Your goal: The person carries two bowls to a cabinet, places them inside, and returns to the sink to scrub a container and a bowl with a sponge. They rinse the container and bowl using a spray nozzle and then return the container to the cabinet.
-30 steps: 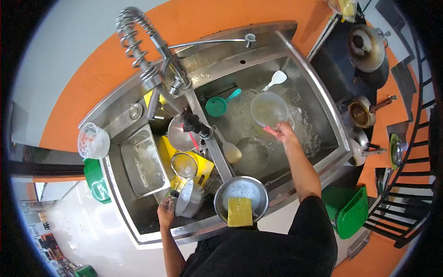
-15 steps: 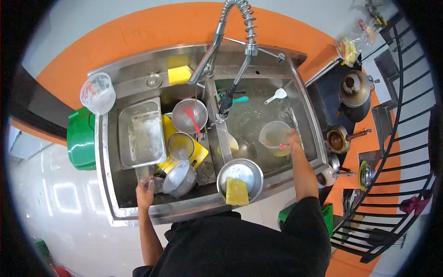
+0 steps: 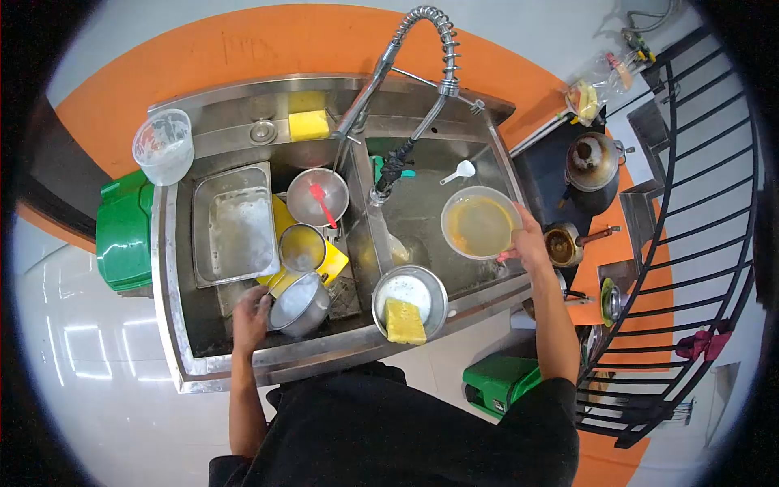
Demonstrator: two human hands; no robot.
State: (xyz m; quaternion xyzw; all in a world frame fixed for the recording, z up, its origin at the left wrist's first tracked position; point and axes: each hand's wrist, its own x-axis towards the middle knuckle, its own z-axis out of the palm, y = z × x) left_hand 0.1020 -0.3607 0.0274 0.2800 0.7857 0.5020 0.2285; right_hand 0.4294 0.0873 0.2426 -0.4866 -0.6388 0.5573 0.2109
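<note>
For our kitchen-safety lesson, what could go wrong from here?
The plastic bowl, held one-handed at its edge by the right hand, might slip or spill.
The sponge, lying over the rim of the sudsy steel bowl, could slide off.
The clear tub on the sink's corner might be knocked down.

L hand (image 3: 251, 319) low, fingers fwd & bent, grip unclear; L forearm (image 3: 246, 402) approx. vertical in view. R hand (image 3: 529, 243) higher, fingers curled in grip; R forearm (image 3: 557, 325) slants up-left to wrist. Hands well apart, both bare.
</note>
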